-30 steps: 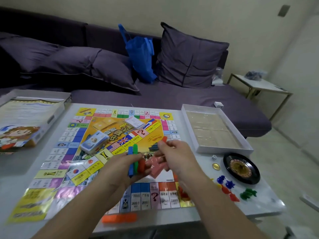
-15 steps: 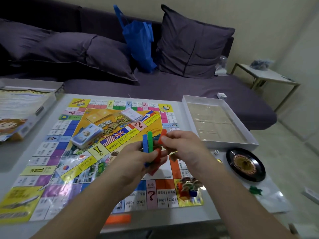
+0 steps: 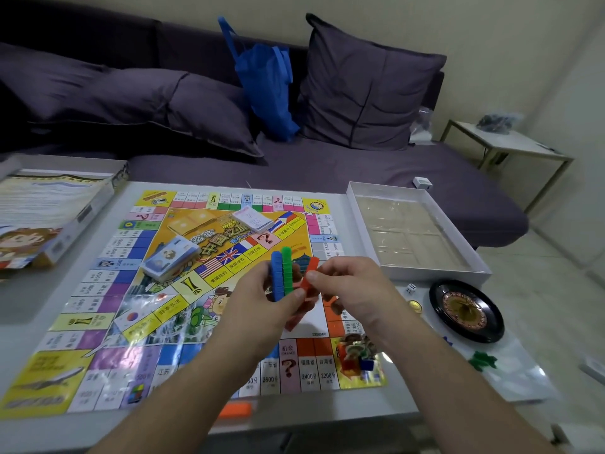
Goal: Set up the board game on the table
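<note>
Left hand [image 3: 262, 299] grips upright blue strip [image 3: 276, 275] and green strip [image 3: 287, 270]; right hand [image 3: 350, 283] pinches a red strip [image 3: 309, 273] just beside them. All held above the game board [image 3: 163, 290], toward its 4 o'clock area. Card decks [image 3: 170, 260] lie at 10 o'clock of the hands, box tray [image 3: 422, 273] at 2 o'clock.

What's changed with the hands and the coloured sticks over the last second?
Both hands rose off the board, bringing the sticks with them. The left hand still grips the upright blue stick and green stick; the right hand still pinches the red stick, now drawn up beside them. The board, card decks and roulette wheel lie as before.
</note>
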Demonstrator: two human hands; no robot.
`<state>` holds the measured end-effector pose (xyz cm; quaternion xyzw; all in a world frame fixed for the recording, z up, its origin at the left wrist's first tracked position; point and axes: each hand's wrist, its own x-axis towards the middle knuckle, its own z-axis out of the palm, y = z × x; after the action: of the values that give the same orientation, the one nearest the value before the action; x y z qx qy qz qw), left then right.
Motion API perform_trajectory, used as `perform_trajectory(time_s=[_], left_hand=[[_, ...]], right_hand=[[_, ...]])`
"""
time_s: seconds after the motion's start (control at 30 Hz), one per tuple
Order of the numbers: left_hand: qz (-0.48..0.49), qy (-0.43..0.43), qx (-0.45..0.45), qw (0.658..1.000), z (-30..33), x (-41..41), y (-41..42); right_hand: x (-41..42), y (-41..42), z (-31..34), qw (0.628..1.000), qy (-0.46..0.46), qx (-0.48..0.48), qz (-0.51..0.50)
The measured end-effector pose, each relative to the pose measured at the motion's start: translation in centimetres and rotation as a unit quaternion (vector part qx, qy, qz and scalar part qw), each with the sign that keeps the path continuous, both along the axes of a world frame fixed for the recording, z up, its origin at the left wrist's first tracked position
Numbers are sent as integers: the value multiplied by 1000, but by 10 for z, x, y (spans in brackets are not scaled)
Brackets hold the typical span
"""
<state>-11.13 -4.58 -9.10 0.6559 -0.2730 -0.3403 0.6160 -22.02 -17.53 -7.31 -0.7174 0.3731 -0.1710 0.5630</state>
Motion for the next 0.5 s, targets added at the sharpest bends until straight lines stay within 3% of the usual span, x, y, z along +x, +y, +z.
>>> perform_trajectory(time_s=[0.2, 0.5], left_hand=[[17, -83, 19, 996, 0, 1, 2], [26, -61, 21, 998, -1, 4, 1]], right_hand=[[-1, 2, -3, 999, -25, 30, 17], [1, 3, -4, 998, -47, 20, 28]])
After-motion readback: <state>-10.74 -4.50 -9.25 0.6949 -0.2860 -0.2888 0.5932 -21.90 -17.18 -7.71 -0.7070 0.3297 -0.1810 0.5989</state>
